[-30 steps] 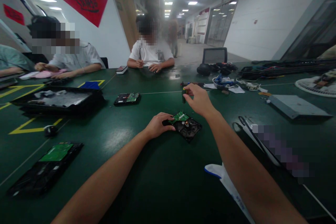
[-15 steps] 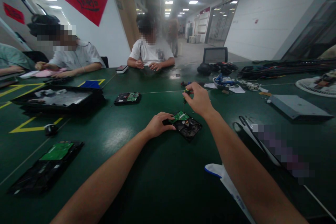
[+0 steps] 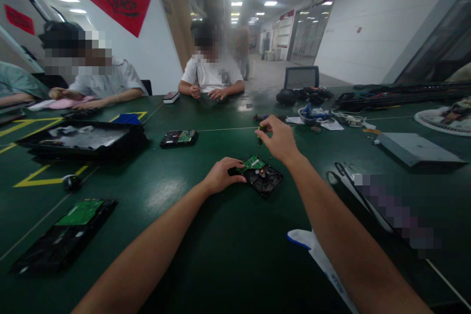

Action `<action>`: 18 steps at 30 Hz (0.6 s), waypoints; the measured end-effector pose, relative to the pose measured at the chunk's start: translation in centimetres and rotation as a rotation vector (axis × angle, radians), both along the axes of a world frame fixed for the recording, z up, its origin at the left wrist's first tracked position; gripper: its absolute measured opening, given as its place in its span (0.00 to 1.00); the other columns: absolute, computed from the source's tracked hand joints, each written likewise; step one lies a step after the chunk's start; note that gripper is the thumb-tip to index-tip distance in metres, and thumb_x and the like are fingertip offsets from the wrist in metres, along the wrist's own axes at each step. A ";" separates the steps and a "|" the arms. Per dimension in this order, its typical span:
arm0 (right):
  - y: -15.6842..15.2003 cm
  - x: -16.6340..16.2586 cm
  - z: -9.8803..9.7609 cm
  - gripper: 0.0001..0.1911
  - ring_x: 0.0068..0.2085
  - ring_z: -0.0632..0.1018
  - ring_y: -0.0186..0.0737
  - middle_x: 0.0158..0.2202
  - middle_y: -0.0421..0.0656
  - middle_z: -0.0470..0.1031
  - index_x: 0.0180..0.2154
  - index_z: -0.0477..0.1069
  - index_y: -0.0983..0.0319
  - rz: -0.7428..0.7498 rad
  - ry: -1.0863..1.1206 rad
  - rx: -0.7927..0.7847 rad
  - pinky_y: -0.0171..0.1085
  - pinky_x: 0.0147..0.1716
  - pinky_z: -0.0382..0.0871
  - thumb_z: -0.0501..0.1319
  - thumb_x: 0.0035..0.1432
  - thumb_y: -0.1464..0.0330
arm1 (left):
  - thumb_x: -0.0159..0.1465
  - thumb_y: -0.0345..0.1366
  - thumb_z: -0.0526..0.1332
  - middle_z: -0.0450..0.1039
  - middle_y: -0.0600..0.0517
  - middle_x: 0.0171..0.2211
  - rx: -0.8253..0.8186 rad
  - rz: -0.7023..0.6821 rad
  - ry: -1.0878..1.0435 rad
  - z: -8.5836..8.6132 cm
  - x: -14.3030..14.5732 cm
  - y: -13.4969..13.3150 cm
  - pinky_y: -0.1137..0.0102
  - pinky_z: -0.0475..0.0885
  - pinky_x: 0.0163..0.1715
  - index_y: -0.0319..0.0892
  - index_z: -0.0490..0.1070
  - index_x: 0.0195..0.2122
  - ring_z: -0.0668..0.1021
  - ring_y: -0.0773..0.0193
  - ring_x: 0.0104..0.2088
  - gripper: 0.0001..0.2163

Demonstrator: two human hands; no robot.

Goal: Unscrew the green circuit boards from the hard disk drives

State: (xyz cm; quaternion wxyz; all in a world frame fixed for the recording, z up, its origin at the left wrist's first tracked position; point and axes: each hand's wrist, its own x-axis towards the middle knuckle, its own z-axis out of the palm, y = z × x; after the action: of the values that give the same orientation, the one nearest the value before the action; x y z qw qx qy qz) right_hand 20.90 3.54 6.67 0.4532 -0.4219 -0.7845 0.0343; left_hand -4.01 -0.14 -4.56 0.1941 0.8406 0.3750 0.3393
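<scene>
A black hard drive [image 3: 265, 181] with a green circuit board [image 3: 253, 163] lies flat on the dark green table, turned at an angle. My left hand [image 3: 225, 175] grips its left corner between thumb and fingers. Above the drive's far edge, my right hand [image 3: 276, 138] pinches a small screwdriver [image 3: 260, 138] with a dark and yellow handle, held upright. The screwdriver's thin shaft is hard to make out, so I cannot tell whether its tip touches the board. Tiny screws lie beside the drive.
Another hard drive [image 3: 178, 138] lies beyond my left hand, and a larger black device [image 3: 66, 235] sits at near left. A black tray [image 3: 83, 140] stands behind it. At right are a grey metal box [image 3: 421, 149] and a white strip [image 3: 324, 260]. Two co-workers sit opposite.
The screwdriver's shaft, visible earlier at the board's far edge, is now barely seen. Both hands and the hard drive stay nearly in place.
</scene>
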 end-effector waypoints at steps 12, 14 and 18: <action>0.0 0.1 -0.1 0.09 0.44 0.78 0.50 0.43 0.48 0.77 0.43 0.68 0.57 0.014 0.013 -0.015 0.50 0.47 0.73 0.64 0.62 0.65 | 0.56 0.47 0.76 0.80 0.46 0.52 -0.024 0.007 -0.010 0.3 0.1 -0.2 0.53 0.73 0.57 0.47 0.79 0.48 0.79 0.51 0.55 0.20; 0.0 0.1 -0.1 0.09 0.45 0.78 0.50 0.45 0.48 0.76 0.45 0.69 0.57 0.036 -0.023 -0.005 0.51 0.48 0.73 0.63 0.63 0.66 | 0.56 0.47 0.76 0.80 0.46 0.52 -0.022 0.006 -0.014 0.3 0.1 -0.2 0.53 0.73 0.57 0.47 0.79 0.48 0.79 0.51 0.55 0.20; 0.1 0.2 -0.3 0.13 0.48 0.77 0.51 0.49 0.50 0.74 0.47 0.68 0.58 0.022 -0.040 0.009 0.52 0.50 0.74 0.62 0.60 0.71 | 0.56 0.46 0.76 0.80 0.46 0.52 -0.020 0.004 -0.016 0.3 0.1 -0.2 0.53 0.73 0.57 0.47 0.79 0.48 0.79 0.51 0.55 0.20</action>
State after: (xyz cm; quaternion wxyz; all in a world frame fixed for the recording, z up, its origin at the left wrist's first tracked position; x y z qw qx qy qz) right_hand 21.11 3.67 6.37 0.4390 -0.4118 -0.7981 0.0272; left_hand -3.95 -0.37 -4.27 0.2047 0.8351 0.3785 0.3427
